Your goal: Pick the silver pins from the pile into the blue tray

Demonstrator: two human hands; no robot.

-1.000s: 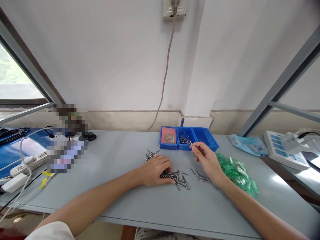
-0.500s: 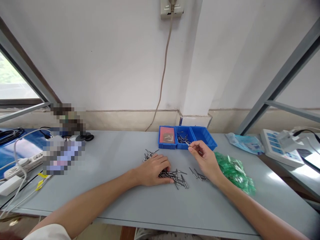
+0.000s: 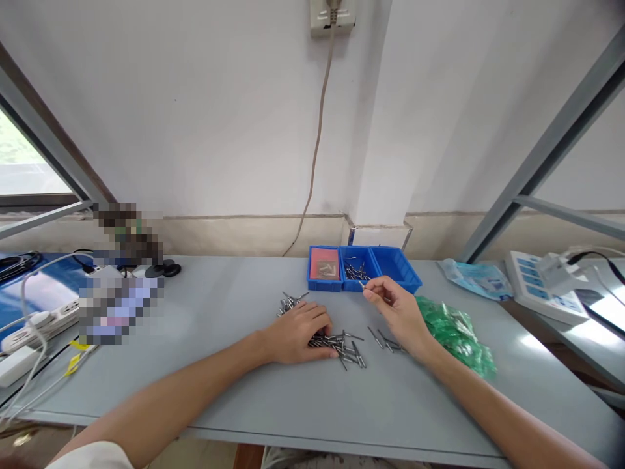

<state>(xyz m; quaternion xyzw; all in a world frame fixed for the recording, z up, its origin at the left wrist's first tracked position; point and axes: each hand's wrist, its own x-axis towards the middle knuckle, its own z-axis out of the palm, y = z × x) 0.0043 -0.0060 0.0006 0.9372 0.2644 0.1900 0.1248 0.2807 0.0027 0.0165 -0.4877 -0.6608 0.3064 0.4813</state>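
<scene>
My left hand (image 3: 300, 331) lies over a heap of slim metal pins (image 3: 336, 342) on the grey table, its thumb apart from the curved fingers. Pins stick out past the fingertips and behind the knuckles. Above the table, in front of the blue bins, my right hand (image 3: 390, 299) is closed in a pinch on one metal pin (image 3: 362, 284); only its tip shows. Several more pins lie in the middle blue bin (image 3: 374, 263). A few loose pins (image 3: 389, 342) rest on the table below my right hand, partly hidden by the wrist.
The left blue bin (image 3: 325, 285) holds a pink sheet and a small clear bag. The right blue bin (image 3: 396, 264) adjoins the middle one. Green plastic wrap (image 3: 456, 335) lies beside my right forearm. Power strips (image 3: 541, 286) and cables flank the table.
My right hand has shifted slightly left, the pin still between its fingertips. My left hand stays on the heap. The whole view has moved a little.
</scene>
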